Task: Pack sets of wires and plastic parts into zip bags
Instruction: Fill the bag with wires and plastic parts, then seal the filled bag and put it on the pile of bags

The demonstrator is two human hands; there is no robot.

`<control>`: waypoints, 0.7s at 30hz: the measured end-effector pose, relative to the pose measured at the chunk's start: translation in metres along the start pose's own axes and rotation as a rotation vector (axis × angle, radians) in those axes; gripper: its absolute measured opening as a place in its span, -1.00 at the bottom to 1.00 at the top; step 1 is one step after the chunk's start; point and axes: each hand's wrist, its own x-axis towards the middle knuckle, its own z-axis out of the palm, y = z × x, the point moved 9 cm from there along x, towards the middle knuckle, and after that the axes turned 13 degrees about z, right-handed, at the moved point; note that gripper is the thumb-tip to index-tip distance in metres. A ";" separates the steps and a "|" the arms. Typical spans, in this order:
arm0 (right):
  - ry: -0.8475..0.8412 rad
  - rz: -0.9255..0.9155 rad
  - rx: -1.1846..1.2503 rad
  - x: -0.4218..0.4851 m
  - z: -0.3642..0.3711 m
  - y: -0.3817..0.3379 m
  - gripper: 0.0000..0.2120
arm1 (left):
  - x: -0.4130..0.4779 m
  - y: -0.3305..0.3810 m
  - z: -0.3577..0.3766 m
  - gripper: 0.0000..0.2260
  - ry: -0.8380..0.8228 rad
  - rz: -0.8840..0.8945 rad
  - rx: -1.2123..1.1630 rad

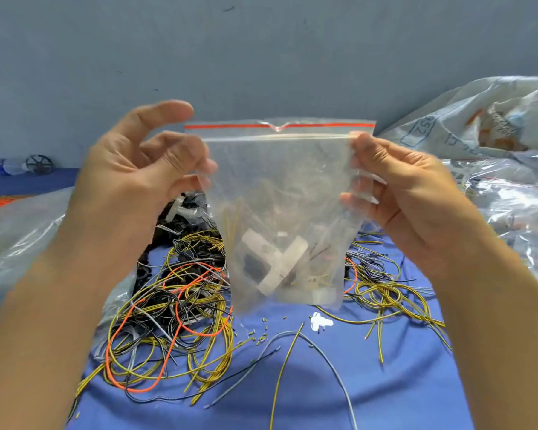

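In the head view, a clear plastic zip bag with a red strip along its top [280, 187] is held upright in the air between both hands, above a blue cloth-covered table [323, 392]. White plastic parts [277, 259] and a dark plastic piece are seen at the bottom of the bag, with a few thin yellow wires [230, 225] standing along its left side. The bag's right edge, just below the zip track, is pinched by the right hand [410, 193], thumb in front and fingers behind. The left hand [128, 181] is blurred at the bag's left edge, thumb raised and fingers curled; whether the bag is gripped by it cannot be told.

Below the bag, a loose tangle of yellow, orange, black and grey wires [174, 321] is spread on the cloth. Behind it, a heap of black plastic parts [187, 212] is partly hidden by the bag. To the right, a crumpled clear plastic sack [510, 197] is seen, with red-striped zip bags showing through it, and a printed white woven sack [479, 119] behind it.
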 end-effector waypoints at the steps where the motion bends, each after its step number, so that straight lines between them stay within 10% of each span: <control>1: -0.020 -0.005 -0.011 -0.001 0.000 -0.002 -0.81 | 0.001 -0.001 -0.001 -0.73 0.001 0.002 -0.023; 7: 0.165 0.195 -0.224 0.015 -0.016 0.046 -0.86 | -0.023 -0.055 0.006 -0.75 0.021 -0.168 0.075; 11: 0.339 -0.192 -0.907 0.019 0.005 0.003 -0.81 | -0.028 -0.063 0.004 -0.82 0.011 -0.143 0.173; 16: -0.035 -0.369 -1.231 0.012 0.090 0.007 -0.51 | -0.023 -0.046 0.014 -0.83 -0.080 -0.034 0.248; 21: -0.094 -0.381 -1.287 0.018 0.102 0.021 -0.80 | -0.023 -0.041 0.014 -0.79 -0.127 -0.011 0.302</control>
